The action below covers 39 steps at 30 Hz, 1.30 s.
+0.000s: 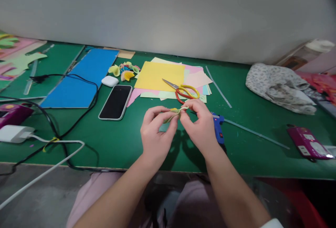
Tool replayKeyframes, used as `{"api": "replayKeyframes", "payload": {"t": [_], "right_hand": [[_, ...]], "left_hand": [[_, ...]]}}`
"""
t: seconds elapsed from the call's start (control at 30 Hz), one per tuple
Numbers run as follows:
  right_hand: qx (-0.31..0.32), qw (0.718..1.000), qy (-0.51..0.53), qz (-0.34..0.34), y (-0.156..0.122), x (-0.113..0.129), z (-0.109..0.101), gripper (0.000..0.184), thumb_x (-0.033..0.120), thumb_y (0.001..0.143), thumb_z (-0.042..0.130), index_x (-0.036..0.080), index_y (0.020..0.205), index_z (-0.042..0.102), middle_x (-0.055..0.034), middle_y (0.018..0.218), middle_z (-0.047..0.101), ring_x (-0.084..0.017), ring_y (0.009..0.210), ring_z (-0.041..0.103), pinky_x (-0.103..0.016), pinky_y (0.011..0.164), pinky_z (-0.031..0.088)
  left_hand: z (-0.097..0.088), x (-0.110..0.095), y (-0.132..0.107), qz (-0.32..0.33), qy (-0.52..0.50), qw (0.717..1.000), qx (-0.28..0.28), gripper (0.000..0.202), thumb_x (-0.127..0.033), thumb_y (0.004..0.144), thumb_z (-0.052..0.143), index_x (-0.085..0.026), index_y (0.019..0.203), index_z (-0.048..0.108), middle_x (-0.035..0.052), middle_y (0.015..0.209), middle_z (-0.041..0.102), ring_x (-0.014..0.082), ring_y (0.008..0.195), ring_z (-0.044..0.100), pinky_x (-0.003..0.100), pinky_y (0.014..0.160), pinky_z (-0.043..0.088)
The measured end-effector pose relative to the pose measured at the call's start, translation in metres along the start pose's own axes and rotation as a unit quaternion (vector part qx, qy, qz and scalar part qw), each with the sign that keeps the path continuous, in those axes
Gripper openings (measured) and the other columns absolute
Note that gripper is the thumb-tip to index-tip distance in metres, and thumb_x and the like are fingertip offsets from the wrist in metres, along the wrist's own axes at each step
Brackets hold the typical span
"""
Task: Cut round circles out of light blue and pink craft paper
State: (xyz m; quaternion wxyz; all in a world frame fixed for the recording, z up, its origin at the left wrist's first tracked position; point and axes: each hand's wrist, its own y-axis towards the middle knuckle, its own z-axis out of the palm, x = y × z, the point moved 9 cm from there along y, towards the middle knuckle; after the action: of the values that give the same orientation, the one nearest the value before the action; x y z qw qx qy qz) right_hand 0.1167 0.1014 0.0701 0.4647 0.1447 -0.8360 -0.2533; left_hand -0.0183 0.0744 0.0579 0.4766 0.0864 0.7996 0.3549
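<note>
Between my two hands, just above the green table, is a small folded piece of pale green paper (pixel 173 114) with a bit of yellow on it. My left hand (pixel 158 130) pinches its left side between thumb and fingers. The fingertips of my right hand (pixel 201 124) close on its curled right end. Beyond my hands, scissors (pixel 181 88) with red and yellow handles lie partly on a stack of coloured paper (pixel 160 75). A blue glue gun (pixel 218 127) with a long glue stick (pixel 257 133) lies beside my right hand, partly hidden by it.
A phone (pixel 116 102), a white earbud case (pixel 110 81) and small paper flowers (pixel 126 70) lie left of the paper stack. Farther left are a blue board (pixel 81 81) and black cables (pixel 56 126). A purple power strip (pixel 309 143) and patterned cloth (pixel 275 88) lie right.
</note>
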Motion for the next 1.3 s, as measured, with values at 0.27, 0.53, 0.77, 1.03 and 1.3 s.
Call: {"api": "replayKeyframes", "payload": {"t": [0.27,0.53,0.77,1.03,1.3], "right_hand": [[0.0,1.0,-0.01,-0.013,-0.001,0.001,0.0,0.009,0.012,0.076,0.052,0.021,0.073,0.051,-0.0038,0.076,0.06,-0.02,0.079,0.056,-0.037,0.077,0.046],[0.0,1.0,-0.019,0.0,-0.001,-0.003,0.0,0.008,0.014,0.078,0.051,0.021,0.073,0.051,-0.0046,0.077,0.06,-0.021,0.08,0.056,-0.039,0.078,0.046],[-0.001,1.0,-0.026,-0.002,-0.002,-0.003,0.001,0.008,0.014,0.077,0.051,0.021,0.074,0.051,-0.0038,0.078,0.06,-0.021,0.08,0.057,-0.039,0.078,0.046],[-0.007,1.0,-0.03,-0.002,-0.003,-0.003,0.002,0.008,0.015,0.078,0.052,0.022,0.073,0.051,-0.0031,0.077,0.059,-0.021,0.079,0.056,-0.038,0.077,0.046],[-0.009,0.999,-0.034,-0.008,-0.005,-0.001,0.007,0.008,0.015,0.078,0.052,0.022,0.074,0.051,-0.002,0.077,0.059,-0.021,0.079,0.056,-0.038,0.076,0.045]], "left_hand": [[0.001,0.01,0.002,-0.048,-0.02,0.999,0.011,0.005,-0.015,0.076,0.067,-0.02,0.077,0.067,-0.0008,0.085,0.059,0.0086,0.077,0.058,0.021,0.069,0.051],[0.001,0.006,0.001,-0.023,0.005,1.0,0.008,0.005,-0.016,0.077,0.066,-0.02,0.078,0.068,0.0002,0.086,0.059,0.0106,0.078,0.059,0.026,0.072,0.053],[0.002,0.008,0.0,-0.016,-0.001,1.0,0.011,0.006,-0.016,0.077,0.066,-0.021,0.08,0.069,0.0013,0.088,0.059,0.0116,0.08,0.06,0.027,0.074,0.053],[0.002,0.013,0.002,-0.054,-0.025,0.998,0.019,0.004,-0.017,0.078,0.066,-0.02,0.078,0.068,0.0013,0.086,0.058,0.0116,0.08,0.059,0.026,0.072,0.054],[0.0,0.014,0.002,-0.059,-0.013,0.998,0.011,0.003,-0.017,0.077,0.067,-0.02,0.079,0.068,0.002,0.087,0.058,0.0119,0.082,0.059,0.026,0.072,0.054]]}}
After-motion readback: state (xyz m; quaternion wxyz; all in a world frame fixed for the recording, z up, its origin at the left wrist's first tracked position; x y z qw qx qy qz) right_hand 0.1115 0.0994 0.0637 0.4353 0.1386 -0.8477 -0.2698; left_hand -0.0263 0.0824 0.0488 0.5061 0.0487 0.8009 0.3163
